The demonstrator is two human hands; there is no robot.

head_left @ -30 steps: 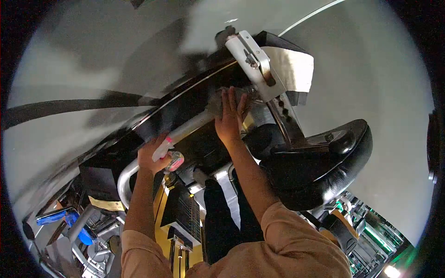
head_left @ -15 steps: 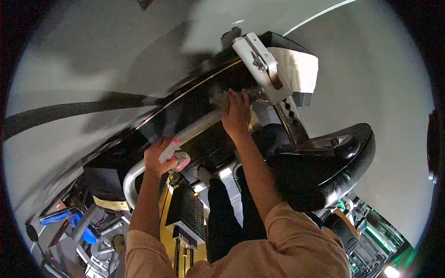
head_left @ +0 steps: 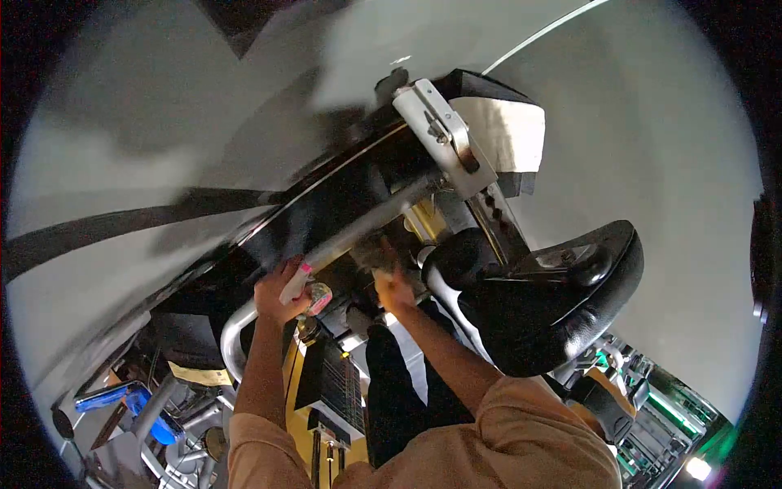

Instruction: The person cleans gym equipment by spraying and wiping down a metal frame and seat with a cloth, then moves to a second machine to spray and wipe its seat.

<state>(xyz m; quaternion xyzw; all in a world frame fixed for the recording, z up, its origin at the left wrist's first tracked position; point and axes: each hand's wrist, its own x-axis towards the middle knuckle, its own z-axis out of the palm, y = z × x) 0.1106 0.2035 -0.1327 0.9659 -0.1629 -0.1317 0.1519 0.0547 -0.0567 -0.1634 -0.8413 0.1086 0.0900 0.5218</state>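
My left hand (head_left: 278, 295) is closed around a spray bottle (head_left: 319, 298) with a white head and a pink tip, beside the bent end of a silver tube. My right hand (head_left: 394, 289) is below that metal tube (head_left: 371, 220), apart from it, and blurred by motion. A dark greyish cloth (head_left: 371, 254), also smeared, hangs at its fingers. Over the tube's upper end stands a silver bracket (head_left: 444, 134) with a lever, part of a gym machine.
A black padded seat (head_left: 562, 310) on a drilled post juts out at the right. Behind the bracket is a pad with a white cover (head_left: 501, 134). A weight stack (head_left: 334, 383) in a yellow frame stands below. Blue-handled equipment (head_left: 147, 407) is at lower left.
My right hand has come off the tube near the bracket and moved down and left with the cloth. My left hand has stayed on the spray bottle. The view has shifted slightly.
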